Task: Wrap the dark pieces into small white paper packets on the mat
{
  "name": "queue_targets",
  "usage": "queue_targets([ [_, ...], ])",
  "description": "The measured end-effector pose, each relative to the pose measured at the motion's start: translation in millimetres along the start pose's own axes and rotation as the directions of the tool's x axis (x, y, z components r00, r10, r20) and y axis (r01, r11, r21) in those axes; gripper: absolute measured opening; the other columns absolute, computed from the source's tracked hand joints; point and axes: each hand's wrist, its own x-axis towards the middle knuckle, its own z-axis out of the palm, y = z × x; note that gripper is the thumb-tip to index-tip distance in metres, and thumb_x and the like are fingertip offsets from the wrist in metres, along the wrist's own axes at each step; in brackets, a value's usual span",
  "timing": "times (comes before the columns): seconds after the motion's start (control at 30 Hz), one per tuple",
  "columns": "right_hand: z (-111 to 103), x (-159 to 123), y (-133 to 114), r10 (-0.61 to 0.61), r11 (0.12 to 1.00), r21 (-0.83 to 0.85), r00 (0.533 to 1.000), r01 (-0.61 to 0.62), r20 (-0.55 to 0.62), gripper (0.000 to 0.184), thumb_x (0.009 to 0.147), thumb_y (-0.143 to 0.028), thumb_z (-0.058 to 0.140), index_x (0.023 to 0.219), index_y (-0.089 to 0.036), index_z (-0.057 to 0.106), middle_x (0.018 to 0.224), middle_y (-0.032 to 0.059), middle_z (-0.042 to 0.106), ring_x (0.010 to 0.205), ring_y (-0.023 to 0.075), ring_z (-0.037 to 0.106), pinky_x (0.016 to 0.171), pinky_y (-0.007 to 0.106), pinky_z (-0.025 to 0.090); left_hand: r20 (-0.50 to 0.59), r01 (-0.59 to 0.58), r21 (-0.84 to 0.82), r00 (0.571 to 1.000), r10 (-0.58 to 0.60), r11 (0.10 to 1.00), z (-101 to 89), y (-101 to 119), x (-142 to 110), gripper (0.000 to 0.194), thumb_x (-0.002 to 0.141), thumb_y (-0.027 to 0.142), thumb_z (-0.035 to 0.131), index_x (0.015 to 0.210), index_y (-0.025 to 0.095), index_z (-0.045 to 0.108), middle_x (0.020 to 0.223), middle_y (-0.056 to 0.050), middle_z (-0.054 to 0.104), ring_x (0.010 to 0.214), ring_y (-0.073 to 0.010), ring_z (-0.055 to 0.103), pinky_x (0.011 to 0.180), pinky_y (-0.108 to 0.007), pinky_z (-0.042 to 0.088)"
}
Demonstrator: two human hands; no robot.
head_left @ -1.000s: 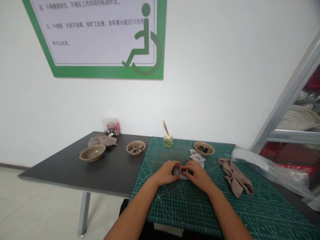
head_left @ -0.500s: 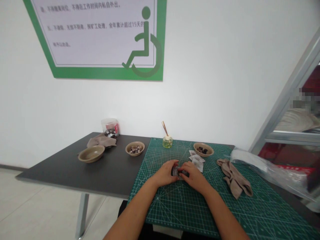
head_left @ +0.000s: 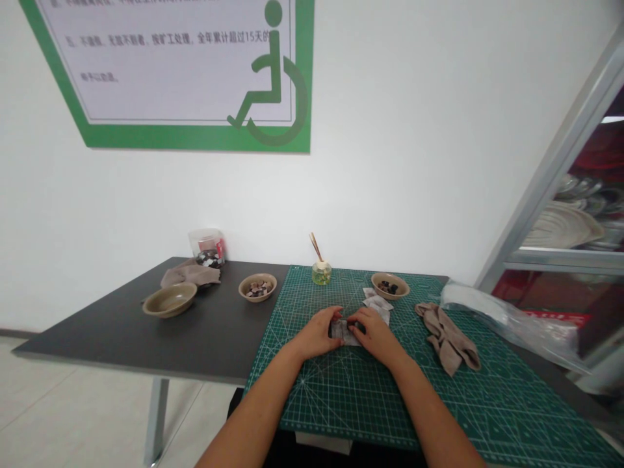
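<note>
My left hand (head_left: 318, 334) is curled with thumb and fingers at the left end of a small grey-white printed sheet (head_left: 347, 335) low over the green cutting mat (head_left: 336, 403). A dark edge shows beside its fingertips. At the sheet's right end my right hand (head_left: 373, 333) is closed, thumb and fingertips pinching; something small and dark shows near them, too small to name. Just beyond the right hand lie several similar whitish pieces (head_left: 377, 303), overlapping on the mat. Behind these stands a tan bowl (head_left: 402, 290) holding dark pieces.
A reed diffuser (head_left: 321, 273) stands at the mat's back edge. Left of it are a bowl of brownish pieces (head_left: 257, 287), another tan bowl (head_left: 169, 301), a cloth (head_left: 205, 275) and a clear tub (head_left: 207, 247). A brown cloth (head_left: 448, 341) and plastic bag (head_left: 517, 318) lie right.
My hands have moved slightly apart, and more of the grey-white sheet now shows between them. The whole view has shifted a little.
</note>
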Motion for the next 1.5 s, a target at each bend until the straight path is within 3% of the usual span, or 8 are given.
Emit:
queue_targets([
  [0.2, 0.0, -1.0, -4.2, -0.104, 0.993, 0.059, 0.993, 0.1, 0.059, 0.015, 0.078, -0.013, 0.055, 0.089, -0.019, 0.064, 0.087, 0.005, 0.058, 0.088, 0.0194, 0.05, 0.08, 0.035, 0.041, 0.001, -0.001, -0.003, 1.0, 0.001, 1.0, -0.1, 1.6, 0.3, 0.07, 0.062, 0.017, 0.067, 0.127, 0.016, 0.039, 0.119, -0.011, 0.053, 0.11, -0.024, 0.051, 0.098, -0.04, 0.038],
  [0.4, -2.6, -1.1, -1.9, -0.01, 1.0, -0.022, 1.0, 0.009, -0.026, 0.01, 0.076, -0.013, 0.057, 0.083, -0.017, 0.064, 0.082, 0.0056, 0.057, 0.086, 0.021, 0.05, 0.079, 0.037, 0.04, 0.003, -0.002, -0.008, 1.0, 0.002, 1.0, 0.1, 1.4, 0.5, 0.07, 0.062, 0.015, 0.066, 0.127, 0.019, 0.039, 0.117, -0.009, 0.054, 0.108, -0.0239, 0.052, 0.097, -0.041, 0.039],
  [0.57, 0.4, -1.4, -2.3, -0.086, 0.995, 0.042, 0.996, 0.085, 0.024, 0.012, 0.075, -0.013, 0.058, 0.084, -0.019, 0.064, 0.084, 0.0043, 0.057, 0.085, 0.0192, 0.05, 0.077, 0.035, 0.04, 0.005, 0.002, 0.01, 1.0, -0.002, 1.0, -0.2, 2.4, 1.0, 0.069, 0.062, 0.016, 0.066, 0.126, 0.016, 0.04, 0.116, -0.01, 0.055, 0.108, -0.024, 0.051, 0.097, -0.04, 0.038],
  [0.73, -1.3, -0.6, 0.2, -0.011, 1.0, -0.002, 1.0, 0.011, -0.024, 0.01, 0.076, -0.014, 0.057, 0.082, -0.018, 0.064, 0.082, 0.0049, 0.058, 0.086, 0.0206, 0.05, 0.079, 0.037, 0.039, 0.015, -0.005, 0.015, 1.0, 0.005, 1.0, -1.2, 3.0, 1.0, 0.07, 0.062, 0.016, 0.066, 0.126, 0.017, 0.039, 0.117, -0.01, 0.055, 0.107, -0.0237, 0.052, 0.097, -0.04, 0.038],
  [0.93, -3.3, -1.8, -6.3, -0.072, 0.996, 0.047, 0.997, 0.071, 0.025, 0.008, 0.076, -0.015, 0.058, 0.081, -0.018, 0.064, 0.081, 0.0041, 0.057, 0.084, 0.0189, 0.05, 0.076, 0.034, 0.04, 0.012, -0.01, 0.019, 1.0, 0.01, 1.0, -0.2, 0.7, 1.1, 0.069, 0.063, 0.017, 0.066, 0.126, 0.017, 0.039, 0.116, -0.01, 0.055, 0.107, -0.0236, 0.052, 0.096, -0.04, 0.039],
  [1.17, -5.2, -1.4, -2.6, -0.017, 1.0, 0.023, 1.0, 0.017, 0.002, 0.012, 0.076, -0.012, 0.056, 0.083, -0.018, 0.064, 0.081, 0.0048, 0.058, 0.085, 0.0201, 0.05, 0.078, 0.036, 0.04, 0.019, -0.01, 0.034, 1.0, 0.009, 0.999, -1.2, 2.1, 0.8, 0.068, 0.063, 0.018, 0.067, 0.126, 0.017, 0.04, 0.116, -0.009, 0.055, 0.108, -0.0237, 0.051, 0.097, -0.04, 0.038],
  [1.33, -1.8, -0.5, -5.8, -0.084, 0.993, 0.082, 0.995, 0.08, 0.053, 0.015, 0.076, -0.01, 0.056, 0.085, -0.019, 0.064, 0.085, 0.0044, 0.058, 0.086, 0.0193, 0.05, 0.078, 0.035, 0.04, 0.016, -0.002, 0.022, 1.0, 0.001, 1.0, -1.8, 4.7, 0.8, 0.068, 0.063, 0.018, 0.066, 0.126, 0.015, 0.04, 0.117, -0.011, 0.054, 0.109, -0.0239, 0.051, 0.097, -0.039, 0.038],
  [1.5, -1.1, 0.2, -1.6, -0.017, 1.0, 0.014, 1.0, 0.017, -0.001, 0.012, 0.075, -0.012, 0.057, 0.083, -0.018, 0.064, 0.082, 0.0052, 0.058, 0.086, 0.0203, 0.05, 0.079, 0.036, 0.04, 0.022, 0.003, 0.029, 1.0, -0.004, 1.0, -1.6, 5.0, 0.6, 0.067, 0.063, 0.016, 0.065, 0.126, 0.016, 0.04, 0.117, -0.01, 0.055, 0.107, -0.0235, 0.052, 0.097, -0.04, 0.038],
])
